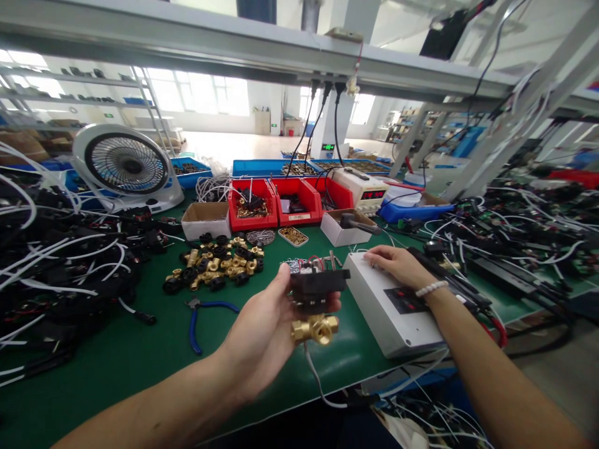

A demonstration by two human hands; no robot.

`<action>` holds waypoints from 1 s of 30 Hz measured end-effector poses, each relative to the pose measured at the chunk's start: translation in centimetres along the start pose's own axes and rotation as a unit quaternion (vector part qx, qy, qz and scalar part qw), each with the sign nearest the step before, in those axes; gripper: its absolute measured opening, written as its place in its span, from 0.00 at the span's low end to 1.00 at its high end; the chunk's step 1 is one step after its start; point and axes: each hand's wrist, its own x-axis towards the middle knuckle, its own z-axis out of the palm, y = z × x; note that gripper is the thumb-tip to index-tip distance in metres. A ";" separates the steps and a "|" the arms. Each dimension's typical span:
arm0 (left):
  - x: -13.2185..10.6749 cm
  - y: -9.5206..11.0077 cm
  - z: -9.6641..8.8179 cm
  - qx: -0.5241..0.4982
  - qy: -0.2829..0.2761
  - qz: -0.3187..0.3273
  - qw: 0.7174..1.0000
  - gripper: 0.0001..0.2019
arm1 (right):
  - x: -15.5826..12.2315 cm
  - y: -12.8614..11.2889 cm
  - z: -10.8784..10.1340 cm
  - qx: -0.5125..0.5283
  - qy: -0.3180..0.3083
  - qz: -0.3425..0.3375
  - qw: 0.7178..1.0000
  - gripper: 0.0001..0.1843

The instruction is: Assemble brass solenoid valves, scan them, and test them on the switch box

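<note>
My left hand (266, 330) is closed around an electric valve, with a black actuator housing (318, 292) above and a brass three-port body (318, 329) below. The top of the housing is uncovered, and thin red wires show there. From the valve a grey cable (314, 374) hangs down past the table edge. My right hand (395, 263) lies on the far end of a light grey control box (374, 299), fingers stretched over its top and holding nothing that I can see. A dark panel with red markings (406, 300) is set in the box, close to the right wrist.
Blue-handled cutters (194, 330) lie left of my left hand. Behind them are brass valve bodies (219, 265) with black rings. Red bins (253, 212), a power supply (362, 190) and a fan (131, 165) stand further back. Cabled assemblies (51, 268) crowd both sides.
</note>
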 end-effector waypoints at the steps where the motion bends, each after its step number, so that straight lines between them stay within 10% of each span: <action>1: 0.2 0.0 0.1 0.015 0.008 0.011 1.000 0.20 | 0.0 0.0 0.0 0.000 0.000 0.001 1.000 0.33; 13: -0.5 0.0 0.1 0.132 -0.023 0.106 0.985 0.19 | 0.0 0.0 0.1 -0.003 0.004 0.001 1.000 0.31; 30: -1.0 0.1 0.0 0.125 -0.055 0.059 0.989 0.20 | -0.2 -0.5 -0.9 -0.060 -0.046 -0.011 0.997 0.29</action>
